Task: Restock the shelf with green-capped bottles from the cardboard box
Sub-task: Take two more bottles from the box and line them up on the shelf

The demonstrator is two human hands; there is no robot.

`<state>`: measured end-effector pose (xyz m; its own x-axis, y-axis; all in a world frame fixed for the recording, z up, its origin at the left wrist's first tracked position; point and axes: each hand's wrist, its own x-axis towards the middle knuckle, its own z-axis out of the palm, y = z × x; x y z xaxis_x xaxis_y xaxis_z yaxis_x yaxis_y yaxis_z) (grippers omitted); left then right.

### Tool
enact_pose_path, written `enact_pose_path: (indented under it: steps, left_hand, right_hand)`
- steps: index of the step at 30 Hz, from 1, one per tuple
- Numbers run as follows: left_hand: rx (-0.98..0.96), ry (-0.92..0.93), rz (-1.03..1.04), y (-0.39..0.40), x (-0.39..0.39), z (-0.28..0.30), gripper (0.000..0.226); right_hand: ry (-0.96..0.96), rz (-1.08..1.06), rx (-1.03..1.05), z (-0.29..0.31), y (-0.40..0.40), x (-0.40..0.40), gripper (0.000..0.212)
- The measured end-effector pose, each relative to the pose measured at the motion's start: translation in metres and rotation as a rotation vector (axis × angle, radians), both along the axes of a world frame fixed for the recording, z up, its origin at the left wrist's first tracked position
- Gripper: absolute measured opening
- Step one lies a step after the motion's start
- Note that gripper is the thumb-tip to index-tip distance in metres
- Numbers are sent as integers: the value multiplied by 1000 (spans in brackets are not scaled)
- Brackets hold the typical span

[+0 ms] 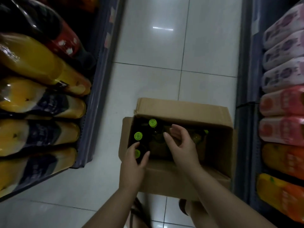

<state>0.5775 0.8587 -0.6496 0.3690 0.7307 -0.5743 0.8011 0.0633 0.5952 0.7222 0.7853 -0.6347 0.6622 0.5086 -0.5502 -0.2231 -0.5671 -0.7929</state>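
An open cardboard box (184, 111) stands on the tiled floor below me. Dark bottles with green caps stand in its left side; two caps (152, 123) (138, 135) show free. My left hand (134, 162) curls its fingers and thumb around the neck of the nearest green-capped bottle (137, 153) at the box's front left corner. My right hand (179, 145) reaches into the middle of the box with fingers spread and loosely bent, holding nothing. More yellow-green bottle tops (197, 137) lie dim behind it.
A shelf (97, 89) on the left carries large yellow and dark drink bottles (36, 63). A right shelf (243, 112) holds wrapped packs in pink, red and orange (283, 102). White floor tiles (172, 46) run between. My feet (184, 206) stand just behind the box.
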Motion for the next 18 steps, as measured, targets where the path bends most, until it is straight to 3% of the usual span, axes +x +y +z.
enact_pose_path:
  steps: [12, 18]
  left_hand:
    - [5, 94, 8, -6, -5, -58, 66]
    - [87, 162, 48, -8, -2, -66, 44]
  right_hand:
    - [-55, 57, -174, -98, 53, -14, 58]
    - [-254, -24, -227, -113, 61, -24, 36]
